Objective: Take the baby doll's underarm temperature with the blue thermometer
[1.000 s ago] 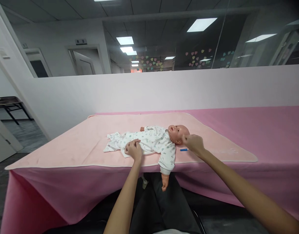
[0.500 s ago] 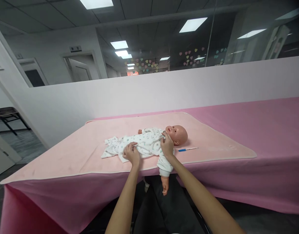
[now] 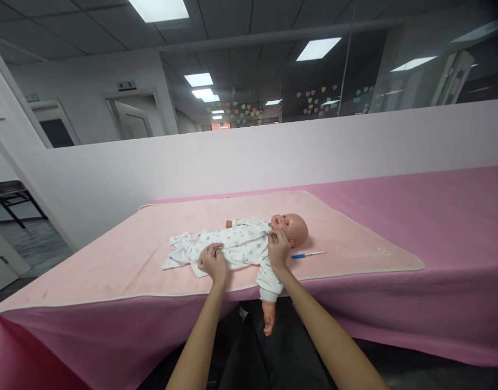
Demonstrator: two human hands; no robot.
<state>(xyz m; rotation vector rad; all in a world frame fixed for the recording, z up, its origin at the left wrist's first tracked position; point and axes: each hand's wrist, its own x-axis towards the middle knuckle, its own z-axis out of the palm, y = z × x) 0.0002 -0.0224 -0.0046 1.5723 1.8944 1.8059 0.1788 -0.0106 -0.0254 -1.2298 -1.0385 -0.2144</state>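
A baby doll [image 3: 296, 229] lies on its back on a light pink mat [image 3: 122, 238], head to the right. It wears a white patterned baby outfit [image 3: 243, 244]. My left hand [image 3: 213, 264] is closed on the cloth at the doll's lower body, fingers curled. My right hand [image 3: 278, 249] pinches the outfit near the collar, beside the doll's chin; the exact bit of cloth is hidden by the fingers. The doll's near arm [image 3: 269, 317] hangs over the table's front edge, between my forearms. Its far hand [image 3: 228, 223] rests on the mat.
A thin blue and clear stick, perhaps a thermometer [image 3: 308, 255], lies right of my right hand, near the doll's head. The mat covers part of a table with a darker pink cloth [image 3: 447, 227]. Behind stands a white half wall [image 3: 249, 160] with glass above.
The view has shifted slightly. My right fingers have closed in more tightly at the collar, and my left hand has turned a little on the cloth. The doll lies as before.
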